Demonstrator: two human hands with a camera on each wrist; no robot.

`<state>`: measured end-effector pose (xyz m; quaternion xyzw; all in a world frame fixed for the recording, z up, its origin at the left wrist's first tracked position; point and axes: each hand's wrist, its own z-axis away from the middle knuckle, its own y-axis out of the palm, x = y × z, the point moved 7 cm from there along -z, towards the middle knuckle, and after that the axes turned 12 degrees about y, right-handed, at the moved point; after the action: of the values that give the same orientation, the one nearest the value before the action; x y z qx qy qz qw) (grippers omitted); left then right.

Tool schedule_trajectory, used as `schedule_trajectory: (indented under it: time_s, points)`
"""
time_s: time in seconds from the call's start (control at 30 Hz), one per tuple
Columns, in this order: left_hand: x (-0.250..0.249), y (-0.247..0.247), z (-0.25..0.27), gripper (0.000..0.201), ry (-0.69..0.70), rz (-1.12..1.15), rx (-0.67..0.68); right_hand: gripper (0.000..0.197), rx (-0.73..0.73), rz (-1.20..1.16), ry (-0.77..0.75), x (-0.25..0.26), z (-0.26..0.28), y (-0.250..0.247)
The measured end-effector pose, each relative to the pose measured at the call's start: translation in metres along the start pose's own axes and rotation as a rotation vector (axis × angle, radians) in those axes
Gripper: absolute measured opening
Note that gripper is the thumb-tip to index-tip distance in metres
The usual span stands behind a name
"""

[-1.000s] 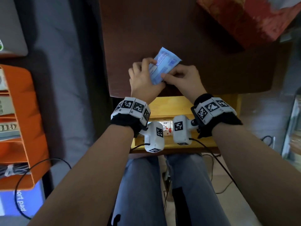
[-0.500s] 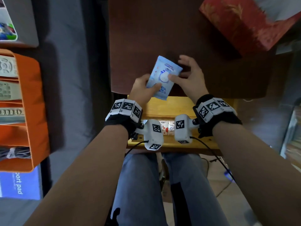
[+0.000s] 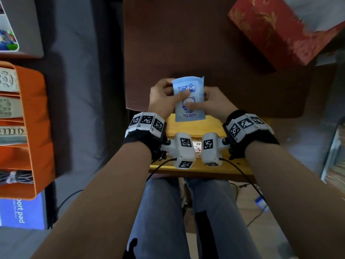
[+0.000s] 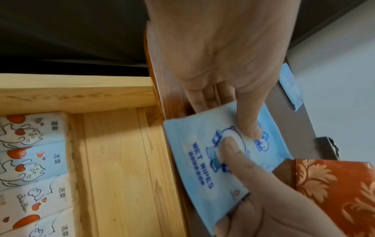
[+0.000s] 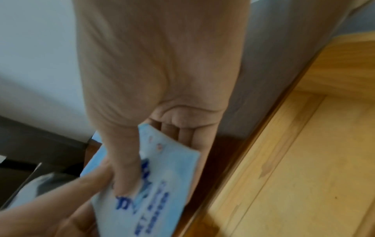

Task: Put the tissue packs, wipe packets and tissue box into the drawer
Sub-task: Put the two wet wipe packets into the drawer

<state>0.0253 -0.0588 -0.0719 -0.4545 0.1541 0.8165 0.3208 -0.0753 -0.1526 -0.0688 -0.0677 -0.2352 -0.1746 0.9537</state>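
Both hands pinch one blue wipe packet (image 3: 189, 101) between them, printed side up. The left hand (image 3: 164, 99) has its thumb pressed on the front of the packet and its fingers curled behind the left edge; the right hand (image 3: 214, 103) does the same from the other side, thumb on the cartoon print, fingers tucked underneath. In the left wrist view the two thumbs nearly meet on the packet (image 4: 221, 154), just above the words "WET WIPES". The right wrist view is blurred, but it shows the packet (image 5: 154, 184) gripped the same way.

The packet is held over the front edge of the dark brown table (image 3: 186, 43), its lower end hanging above the open wooden drawer (image 3: 196, 126). It is not in the drawer yet.

Inside the drawer, along one side, lie several white tissue packs (image 4: 32, 154) with orange spots and cartoon drawings, side by side and touching. The wooden floor next to them is bare.

A red tissue box (image 3: 280, 28) with gold leaf pattern sits on the table's far right corner, well apart from the hands. A second blue packet (image 4: 290, 86) lies further back on the table.

To the person's left stands an orange organiser (image 3: 35, 118) holding remote controls (image 3: 8, 107).
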Motion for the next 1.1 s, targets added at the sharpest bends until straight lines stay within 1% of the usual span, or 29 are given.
schedule_trajectory:
  time_s: [0.07,0.13,0.23,0.33,0.4,0.5,0.6,0.73,0.83,0.9,1.0,1.1]
  points:
    - [-0.001,0.004,-0.004,0.026,-0.002,0.011,0.031,0.036,-0.03,-0.054,-0.025,0.005,-0.003,-0.006]
    - [-0.004,0.006,-0.01,0.025,0.023,0.007,0.033,0.037,-0.079,-0.114,-0.044,0.011,-0.007,-0.014]
    - [-0.01,0.006,-0.022,0.025,0.038,0.029,0.0,0.037,-0.151,-0.189,-0.065,0.024,-0.016,-0.028]
    - [-0.018,0.002,-0.041,0.025,0.084,-0.095,-0.053,0.038,-0.259,-0.189,-0.071,0.043,-0.029,-0.043]
    - [-0.027,-0.002,-0.058,0.027,0.138,-0.177,-0.102,0.04,-0.341,-0.173,-0.095,0.057,-0.037,-0.055]
    - [-0.046,-0.008,-0.088,0.031,0.258,-0.292,-0.178,0.034,-0.411,-0.175,-0.139,0.08,-0.051,-0.068]
    - [-0.068,-0.01,-0.115,0.036,0.391,-0.405,-0.223,0.031,-0.423,-0.202,-0.17,0.101,-0.065,-0.078]
    - [-0.088,-0.018,-0.144,0.045,0.495,-0.521,-0.313,0.031,-0.423,-0.243,-0.194,0.12,-0.083,-0.088]
    - [-0.101,-0.014,-0.161,0.053,0.581,-0.714,-0.317,0.02,-0.429,-0.234,-0.207,0.124,-0.093,-0.092]
    - [-0.107,-0.007,-0.172,0.057,0.582,-0.807,-0.293,0.015,-0.46,-0.194,-0.223,0.126,-0.098,-0.093]
    - [-0.107,0.001,-0.185,0.063,0.517,-0.851,-0.226,0.022,-0.516,-0.123,-0.24,0.132,-0.104,-0.093]
    - [-0.104,0.004,-0.192,0.062,0.475,-0.888,-0.188,0.028,-0.555,-0.057,-0.247,0.138,-0.107,-0.094]
